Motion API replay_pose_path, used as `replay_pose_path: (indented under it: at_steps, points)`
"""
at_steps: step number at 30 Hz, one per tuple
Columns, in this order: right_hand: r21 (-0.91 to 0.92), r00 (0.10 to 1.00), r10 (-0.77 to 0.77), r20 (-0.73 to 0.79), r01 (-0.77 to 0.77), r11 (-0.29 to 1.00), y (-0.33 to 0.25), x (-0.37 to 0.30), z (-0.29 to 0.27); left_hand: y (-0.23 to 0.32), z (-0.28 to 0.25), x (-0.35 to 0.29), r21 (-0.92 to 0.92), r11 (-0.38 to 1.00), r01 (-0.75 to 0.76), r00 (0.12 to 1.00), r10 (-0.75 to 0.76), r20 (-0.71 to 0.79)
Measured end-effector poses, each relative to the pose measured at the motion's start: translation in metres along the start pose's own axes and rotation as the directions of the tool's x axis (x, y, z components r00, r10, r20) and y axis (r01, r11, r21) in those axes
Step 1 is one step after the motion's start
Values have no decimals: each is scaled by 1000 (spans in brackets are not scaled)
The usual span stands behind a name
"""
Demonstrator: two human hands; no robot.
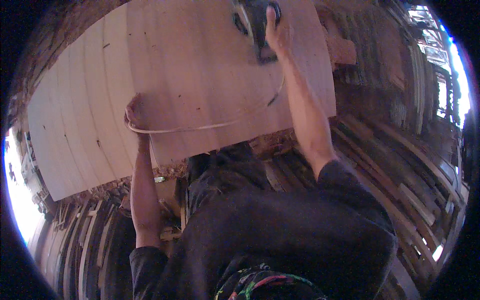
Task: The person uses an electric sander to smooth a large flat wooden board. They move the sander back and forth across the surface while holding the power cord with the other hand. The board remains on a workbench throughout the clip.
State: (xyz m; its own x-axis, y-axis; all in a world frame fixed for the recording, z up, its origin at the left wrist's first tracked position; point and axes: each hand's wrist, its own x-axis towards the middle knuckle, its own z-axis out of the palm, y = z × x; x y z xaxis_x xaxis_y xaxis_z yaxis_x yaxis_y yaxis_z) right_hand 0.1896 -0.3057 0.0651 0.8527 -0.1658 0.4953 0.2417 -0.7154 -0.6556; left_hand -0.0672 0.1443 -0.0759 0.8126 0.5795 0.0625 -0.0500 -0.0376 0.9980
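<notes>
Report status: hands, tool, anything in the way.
Right hand gripping dark power tool on wooden panel. Left hand holding pale cord. Cord loops across panel's near part, between hands.

The dark shirt (290, 225) has sleeves (350, 190) ending near the elbows; below the shirt are dark trousers (225, 172), above it black cloth (267, 282) patterned red and green.

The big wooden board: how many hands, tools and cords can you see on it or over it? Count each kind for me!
Hands: 2 (left hand, right hand)
Tools: 1 (dark tool at the right hand)
Cords: 1 (pale cord running from the left hand toward the right)
Total: 4
</notes>
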Motion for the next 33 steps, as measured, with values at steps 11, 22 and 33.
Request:
replay_pose_path:
  at_steps: [11,22,33]
  points:
    - [-4,805,523,282,-544,839,-49,-386,-291,-3,13,-22,2,985,-174,982,174,77]
    - [-42,871,416,259,-420,906,-37,-242,-205,24,35,-17,129,979,-156,984,143,103]
    - [-74,965,204,166,-194,978,-32,51,24,-1,19,-29,92,993,-68,998,67,12]
